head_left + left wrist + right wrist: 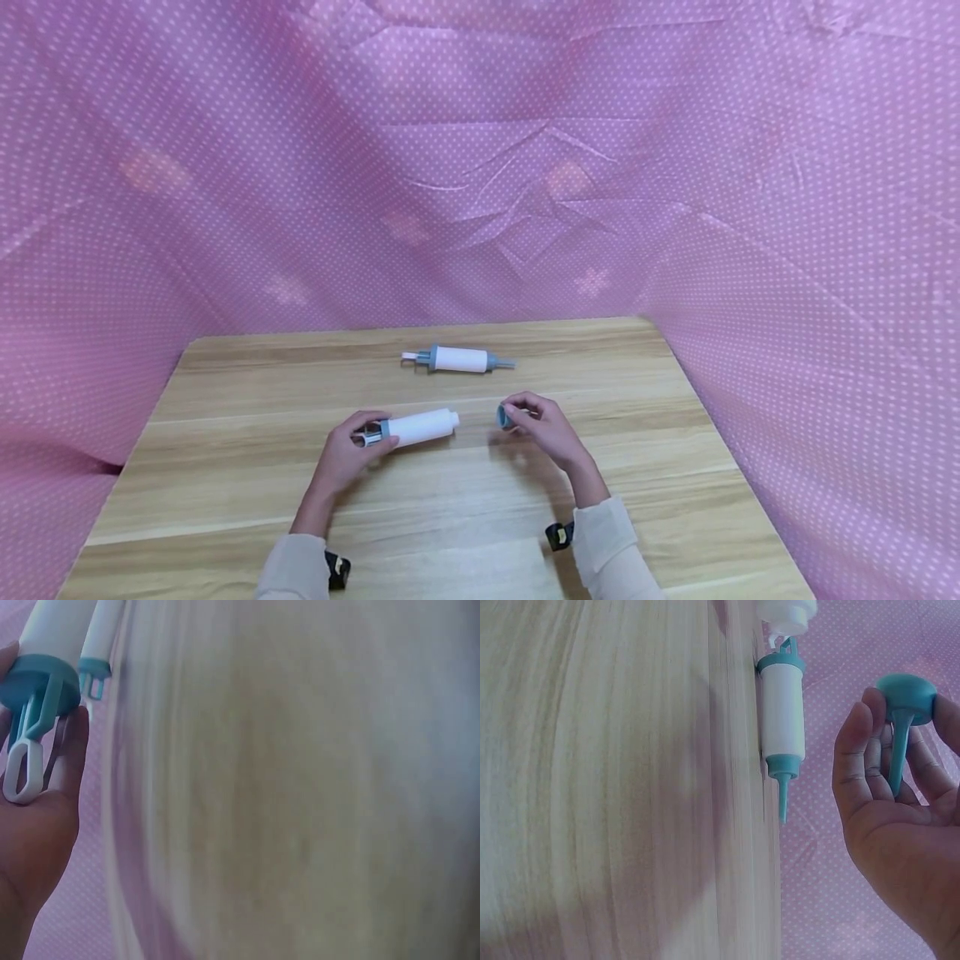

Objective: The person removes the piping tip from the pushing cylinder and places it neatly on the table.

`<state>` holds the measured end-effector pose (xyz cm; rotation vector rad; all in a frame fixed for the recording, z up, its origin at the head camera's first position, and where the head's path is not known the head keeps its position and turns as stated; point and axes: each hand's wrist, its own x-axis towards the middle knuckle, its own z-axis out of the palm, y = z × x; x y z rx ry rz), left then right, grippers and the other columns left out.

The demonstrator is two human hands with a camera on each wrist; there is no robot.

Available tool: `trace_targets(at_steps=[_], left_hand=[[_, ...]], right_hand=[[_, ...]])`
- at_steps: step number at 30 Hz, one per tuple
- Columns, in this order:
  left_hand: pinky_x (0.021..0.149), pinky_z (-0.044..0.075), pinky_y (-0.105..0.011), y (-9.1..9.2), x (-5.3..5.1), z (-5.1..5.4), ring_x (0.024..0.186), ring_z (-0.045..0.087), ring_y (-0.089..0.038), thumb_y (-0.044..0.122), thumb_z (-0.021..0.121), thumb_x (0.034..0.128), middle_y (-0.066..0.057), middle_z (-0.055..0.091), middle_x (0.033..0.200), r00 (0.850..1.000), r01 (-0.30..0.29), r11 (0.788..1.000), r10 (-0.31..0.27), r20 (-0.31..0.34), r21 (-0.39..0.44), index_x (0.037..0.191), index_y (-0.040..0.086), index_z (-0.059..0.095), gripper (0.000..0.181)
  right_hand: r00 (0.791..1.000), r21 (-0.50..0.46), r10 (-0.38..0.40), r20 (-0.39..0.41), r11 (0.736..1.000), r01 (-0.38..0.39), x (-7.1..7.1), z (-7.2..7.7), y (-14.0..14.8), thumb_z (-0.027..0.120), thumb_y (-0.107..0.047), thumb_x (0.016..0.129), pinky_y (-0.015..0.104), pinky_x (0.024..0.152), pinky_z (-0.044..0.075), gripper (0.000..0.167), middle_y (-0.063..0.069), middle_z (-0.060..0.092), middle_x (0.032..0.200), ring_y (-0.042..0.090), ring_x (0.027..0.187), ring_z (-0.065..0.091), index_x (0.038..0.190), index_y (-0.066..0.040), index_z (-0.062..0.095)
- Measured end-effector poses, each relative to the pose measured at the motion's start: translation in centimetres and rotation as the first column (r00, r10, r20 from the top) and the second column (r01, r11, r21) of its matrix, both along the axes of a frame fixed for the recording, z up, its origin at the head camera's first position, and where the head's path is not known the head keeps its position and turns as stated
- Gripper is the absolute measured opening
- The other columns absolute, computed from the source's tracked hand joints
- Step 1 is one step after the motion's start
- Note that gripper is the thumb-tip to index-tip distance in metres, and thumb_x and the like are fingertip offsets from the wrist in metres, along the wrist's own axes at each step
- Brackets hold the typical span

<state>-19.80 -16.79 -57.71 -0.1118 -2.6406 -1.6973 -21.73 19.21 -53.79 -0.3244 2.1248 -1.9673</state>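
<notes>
My left hand (347, 454) grips a white decorating syringe (423, 427) round its teal collar, above the table. A white looped pull handle (24, 771) stands out at the palm end, and the narrower white neck at the other end is bare. Across a gap to the right, my right hand (551, 433) pinches a teal nozzle cap (907, 697) by its wide rim. Its thin spout points back into the palm, while the round mouth faces the syringe's neck. Neither piece touches the other.
A second white and teal syringe (461, 359), with its nozzle on, lies farther back on the wooden table (262, 392). Pink dotted cloth (480, 208) hangs behind the table and along both sides.
</notes>
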Motion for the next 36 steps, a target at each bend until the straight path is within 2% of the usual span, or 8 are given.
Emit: trace_targets(at_steps=[7, 16, 24, 36], left_hand=[[0.085, 0.049, -0.035, -1.0, -0.2, -0.4, 0.106, 0.058, -0.028, 0.036, 0.085, 0.083, -0.013, 0.063, 0.125, 0.999, -0.037, 0.999, 0.037, 0.035, 0.005, 0.127, 0.013, 0.068, 0.052], [0.085, 0.05, -0.036, -1.7, -0.8, -0.5, 0.102, 0.061, -0.027, 0.036, 0.085, 0.0831, -0.013, 0.067, 0.117, 0.998, -0.015, 1.0, 0.015, 0.059, -0.011, 0.122, 0.012, 0.071, 0.048], [0.088, 0.049, -0.04, -2.0, -1.2, -0.5, 0.109, 0.06, -0.031, 0.042, 0.083, 0.084, -0.015, 0.063, 0.129, 0.998, 0.004, 0.995, 0.002, 0.063, -0.1, 0.125, 0.015, 0.07, 0.051], [0.091, 0.049, -0.042, -2.1, -1.2, -0.7, 0.112, 0.06, -0.031, 0.04, 0.083, 0.0858, -0.017, 0.064, 0.128, 0.999, 0.0, 0.996, 0.005, 0.054, -0.084, 0.125, 0.011, 0.07, 0.05]], right_hand=[[1.0, -0.005, 0.006, 0.012, 1.0, -0.006, 0.2, 0.2, 0.0, 0.063, -0.02, 0.102, 0.066, 0.092, 0.049, 0.031, 0.014, 0.066, 0.105, 0.024, 0.093, 0.066, 0.123, 0.003, 0.064], [1.0, -0.01, 0.018, 0.0, 1.0, -0.018, 0.3, 0.3, 0.1, 0.063, -0.019, 0.102, 0.066, 0.092, 0.049, 0.032, 0.014, 0.067, 0.103, 0.024, 0.092, 0.067, 0.123, 0.005, 0.063], [1.0, -0.012, 0.015, 0.014, 1.0, -0.015, 0.3, 0.3, 0.2, 0.063, -0.02, 0.102, 0.067, 0.093, 0.048, 0.031, 0.013, 0.066, 0.102, 0.028, 0.093, 0.067, 0.122, 0.004, 0.064], [1.0, 0.008, 0.011, 0.006, 1.0, -0.011, 0.4, 0.4, 0.1, 0.063, -0.021, 0.102, 0.065, 0.092, 0.05, 0.031, 0.013, 0.067, 0.102, 0.027, 0.092, 0.067, 0.122, 0.003, 0.065]])
